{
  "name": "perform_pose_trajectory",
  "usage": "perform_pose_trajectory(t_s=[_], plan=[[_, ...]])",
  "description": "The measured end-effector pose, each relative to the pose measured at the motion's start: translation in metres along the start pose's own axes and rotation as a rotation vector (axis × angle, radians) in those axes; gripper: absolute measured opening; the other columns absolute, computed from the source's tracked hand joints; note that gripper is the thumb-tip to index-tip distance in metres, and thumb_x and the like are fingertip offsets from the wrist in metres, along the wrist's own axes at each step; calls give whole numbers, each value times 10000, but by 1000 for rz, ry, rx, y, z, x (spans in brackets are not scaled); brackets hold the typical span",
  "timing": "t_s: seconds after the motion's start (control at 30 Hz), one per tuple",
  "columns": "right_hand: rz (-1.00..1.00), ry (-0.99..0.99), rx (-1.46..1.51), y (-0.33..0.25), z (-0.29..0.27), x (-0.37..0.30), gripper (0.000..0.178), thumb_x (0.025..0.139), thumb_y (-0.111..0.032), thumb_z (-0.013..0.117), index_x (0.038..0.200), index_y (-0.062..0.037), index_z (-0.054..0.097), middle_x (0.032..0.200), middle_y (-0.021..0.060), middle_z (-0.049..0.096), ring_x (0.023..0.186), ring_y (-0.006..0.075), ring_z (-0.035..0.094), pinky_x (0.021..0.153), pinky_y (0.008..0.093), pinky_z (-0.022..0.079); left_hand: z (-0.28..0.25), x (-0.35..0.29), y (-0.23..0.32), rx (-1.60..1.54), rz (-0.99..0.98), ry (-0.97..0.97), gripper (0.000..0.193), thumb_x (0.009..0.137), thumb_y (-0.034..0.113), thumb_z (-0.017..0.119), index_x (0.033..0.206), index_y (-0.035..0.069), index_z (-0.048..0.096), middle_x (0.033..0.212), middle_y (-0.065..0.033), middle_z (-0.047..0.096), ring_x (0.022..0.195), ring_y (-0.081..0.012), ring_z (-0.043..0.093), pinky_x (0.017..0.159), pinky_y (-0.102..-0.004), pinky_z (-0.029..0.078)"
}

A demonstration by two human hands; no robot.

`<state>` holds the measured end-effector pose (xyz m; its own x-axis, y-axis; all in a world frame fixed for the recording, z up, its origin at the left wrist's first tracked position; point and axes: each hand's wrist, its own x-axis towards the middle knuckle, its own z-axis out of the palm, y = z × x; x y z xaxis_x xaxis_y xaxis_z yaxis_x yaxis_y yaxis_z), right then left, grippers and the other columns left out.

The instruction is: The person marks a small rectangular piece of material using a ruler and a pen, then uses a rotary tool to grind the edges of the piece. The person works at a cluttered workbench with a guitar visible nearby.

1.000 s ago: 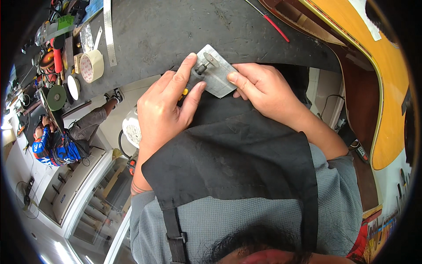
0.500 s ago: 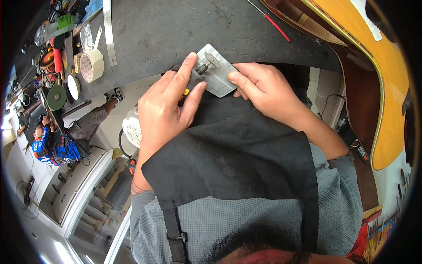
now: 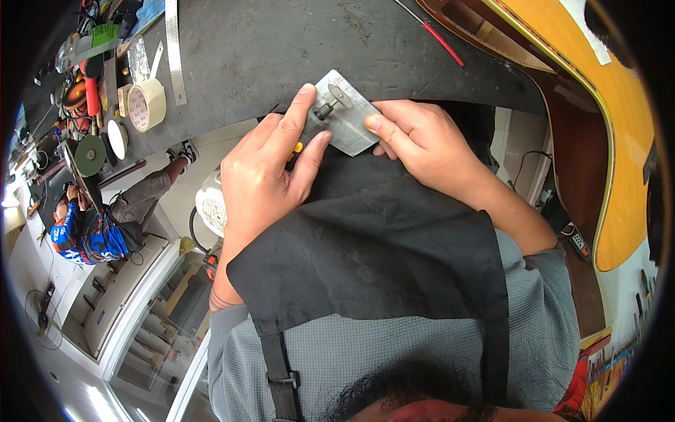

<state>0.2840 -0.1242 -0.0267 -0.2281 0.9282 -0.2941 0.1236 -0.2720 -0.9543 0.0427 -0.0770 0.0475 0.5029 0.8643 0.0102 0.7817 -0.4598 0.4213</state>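
Note:
My left hand [image 3: 271, 151] is closed around a dark rotary tool [image 3: 314, 126], whose body is mostly hidden under the fingers. At the tool's tip a small round cutting disc [image 3: 341, 96] lies over a flat grey plate [image 3: 357, 126]; whether it touches the surface I cannot tell. The plate is roughly rectangular, tilted, with faint lines on it. My right hand [image 3: 415, 137] pinches the plate's right edge, thumb on top and fingers beneath. Both hands are just above my black apron [image 3: 373, 246], at the near edge of the dark workbench [image 3: 281, 56].
On the bench's left are a tape roll [image 3: 147, 105], a steel ruler [image 3: 174, 53], a green disc [image 3: 91, 155] and cluttered tools. A red-handled tool [image 3: 443, 43] lies at the far right. A yellow guitar body [image 3: 619, 141] stands right. Another person [image 3: 91, 228] is at the left.

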Motion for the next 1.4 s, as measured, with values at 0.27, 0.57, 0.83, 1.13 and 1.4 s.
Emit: perform_pose_trajectory(t_s=[0.27,0.57,0.83,1.13,1.4], plan=[[-11,1,8,2,1,0,341,1184,-308,646,1145,9,766,906,186,799,804,287,824,753,425,616,0,-1,-1,8,9,3,644,946,190,940,1561,144,758,836,-47,673,686,-225,666,660,-375,577],[-10,-7,24,-2,-2,0,333,1183,-297,650,1146,10,775,893,185,794,792,282,823,746,416,615,0,-1,-1,11,29,12,653,942,177,938,1566,123,752,826,-51,663,688,-223,665,656,-373,573],[-11,22,105,8,2,-2,322,1177,-294,674,1097,4,762,878,204,771,777,298,815,721,433,609,0,-5,-2,13,30,-40,669,957,175,921,1593,111,723,827,-74,637,691,-271,654,659,-410,562],[-16,-55,-38,-6,-12,-7,345,1203,-304,621,1047,-11,716,841,168,786,810,331,827,744,469,611,-12,0,13,47,79,-13,687,953,223,913,1595,95,705,833,-73,652,690,-271,678,629,-419,553],[-5,-59,-33,-6,-12,-8,337,1194,-291,636,1037,-4,718,832,153,792,787,318,817,747,447,608,-9,-2,13,59,80,6,650,971,255,903,1576,98,723,818,-60,662,679,-251,684,612,-407,547]])
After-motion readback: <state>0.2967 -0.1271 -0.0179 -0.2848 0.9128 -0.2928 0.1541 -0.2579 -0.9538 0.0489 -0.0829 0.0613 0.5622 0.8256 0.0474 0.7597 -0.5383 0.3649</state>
